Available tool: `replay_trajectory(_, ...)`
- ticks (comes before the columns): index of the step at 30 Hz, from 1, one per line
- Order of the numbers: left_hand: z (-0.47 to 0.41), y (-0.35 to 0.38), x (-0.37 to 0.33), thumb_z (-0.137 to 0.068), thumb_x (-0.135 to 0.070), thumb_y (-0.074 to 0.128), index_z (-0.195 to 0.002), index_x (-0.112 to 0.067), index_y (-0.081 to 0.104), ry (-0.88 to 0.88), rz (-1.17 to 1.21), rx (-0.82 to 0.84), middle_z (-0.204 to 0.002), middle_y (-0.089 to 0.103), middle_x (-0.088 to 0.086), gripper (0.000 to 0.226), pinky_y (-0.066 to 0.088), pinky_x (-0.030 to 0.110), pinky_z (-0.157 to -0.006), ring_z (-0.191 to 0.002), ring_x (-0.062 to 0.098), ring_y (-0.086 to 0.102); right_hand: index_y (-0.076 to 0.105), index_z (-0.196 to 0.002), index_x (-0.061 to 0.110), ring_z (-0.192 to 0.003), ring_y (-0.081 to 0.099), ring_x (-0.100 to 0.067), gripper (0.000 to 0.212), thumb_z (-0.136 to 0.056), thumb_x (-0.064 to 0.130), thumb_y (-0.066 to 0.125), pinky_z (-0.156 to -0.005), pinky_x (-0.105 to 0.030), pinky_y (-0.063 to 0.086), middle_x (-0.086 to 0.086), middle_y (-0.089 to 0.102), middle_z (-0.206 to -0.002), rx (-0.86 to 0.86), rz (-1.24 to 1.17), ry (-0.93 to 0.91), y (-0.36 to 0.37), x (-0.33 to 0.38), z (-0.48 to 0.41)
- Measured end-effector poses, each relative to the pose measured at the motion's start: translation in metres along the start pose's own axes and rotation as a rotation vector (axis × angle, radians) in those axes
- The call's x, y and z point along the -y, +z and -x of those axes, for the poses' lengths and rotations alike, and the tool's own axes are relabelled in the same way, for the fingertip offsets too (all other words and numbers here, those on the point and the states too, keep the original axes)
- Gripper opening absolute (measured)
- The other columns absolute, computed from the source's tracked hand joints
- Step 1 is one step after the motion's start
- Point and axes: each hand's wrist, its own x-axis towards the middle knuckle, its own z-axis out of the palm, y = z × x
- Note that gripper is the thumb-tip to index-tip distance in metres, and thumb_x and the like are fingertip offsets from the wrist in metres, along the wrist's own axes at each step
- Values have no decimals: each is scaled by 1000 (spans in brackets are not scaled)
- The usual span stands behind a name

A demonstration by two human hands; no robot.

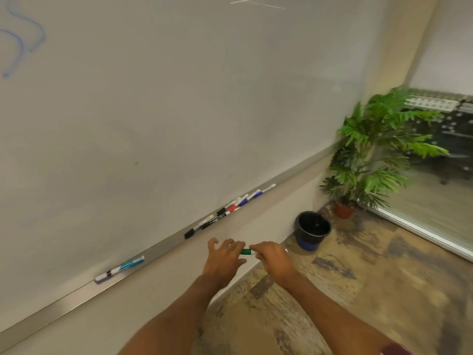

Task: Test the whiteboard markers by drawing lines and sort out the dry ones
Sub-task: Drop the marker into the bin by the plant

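Blue squiggles (24, 41) are seen at the upper left of the whiteboard (179, 98), below which a metal tray (64, 304) runs along its lower edge. On the tray's left part a purple marker (102, 278) and a teal marker (131, 263) are laid end to end; further right, a loose row of black, red and blue markers (227, 208) is laid. In front of the tray, the green marker (247, 251) is held level between both hands: its green end is pinched by the left hand (225, 257), whose other fingers are spread, and its white barrel is gripped by the curled right hand (275, 257). Beyond, a black bin (312, 228) is stood on the floor beside a potted plant (371, 155).
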Motion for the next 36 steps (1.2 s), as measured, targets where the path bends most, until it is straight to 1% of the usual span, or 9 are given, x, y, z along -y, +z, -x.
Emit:
replay_trajectory(4,-37,9,-29,-99,-56,32,-151,-24,21,-6,-1,60,-157,25,-6,62,6,52,-112,-146,17,18,56,-131,25,-108,54,-18,38,-93,21,58,-96,-28,39,2,63,-122,-83,83,95,-11,-38,10)
replay_trajectory(8,-79,24,-55,-96,-64,23,-154,-22,13,52,-20,116,-162,15,-2,72,2,54,-114,-149,19,10,59,-126,31,-106,57,-16,35,-92,21,57,-98,-30,39,7,65,-119,-92,168,177,-19,-79,15)
replay_trajectory(14,-156,35,-89,-94,-69,21,-156,-22,5,150,-72,214,-164,2,-1,79,-4,56,-117,-151,21,-1,62,-121,28,-104,58,-17,35,-88,16,62,-93,-29,39,6,65,-121,-90,218,238,-27,-134,-1)
replay_trajectory(19,-233,52,-108,-96,-65,22,-156,-23,6,211,-59,234,-164,4,-2,75,-6,56,-117,-151,21,-1,59,-126,29,-116,54,-14,44,-87,10,61,-104,-31,33,8,61,-126,-96,185,315,-34,-192,-41)
replay_trajectory(22,-285,60,-106,-97,-64,23,-156,-22,8,247,-57,232,-164,7,-1,74,-7,56,-116,-151,21,1,54,-131,28,-119,51,-13,47,-90,8,57,-104,-29,30,9,58,-131,-101,178,343,-42,-220,-76)
replay_trajectory(24,-309,64,-103,-97,-63,23,-156,-23,9,270,-50,232,-164,7,-1,72,-8,54,-116,-151,20,1,55,-131,26,-115,52,-15,44,-91,8,55,-100,-29,34,7,59,-130,-96,176,367,-49,-231,-92)
replay_trajectory(28,-365,73,-113,-98,-62,25,-156,-23,11,334,-28,233,-164,9,-1,72,-8,55,-116,-151,21,3,62,-123,25,-100,57,-19,33,-92,15,55,-82,-30,45,4,67,-117,-126,124,445,-61,-271,-124)
replay_trajectory(32,-418,85,-124,-98,-63,24,-156,-21,13,389,-41,219,-163,12,-1,72,-8,56,-115,-150,21,7,59,-127,27,-104,59,-13,37,-92,17,56,-79,-25,43,6,65,-119,-93,110,485,-70,-309,-153)
replay_trajectory(36,-471,99,-144,-98,-62,25,-156,-22,13,421,-33,237,-163,13,-1,72,-7,57,-116,-150,21,7,59,-124,29,-103,60,-16,34,-91,20,56,-77,-30,47,7,64,-118,-37,97,530,-79,-357,-183)
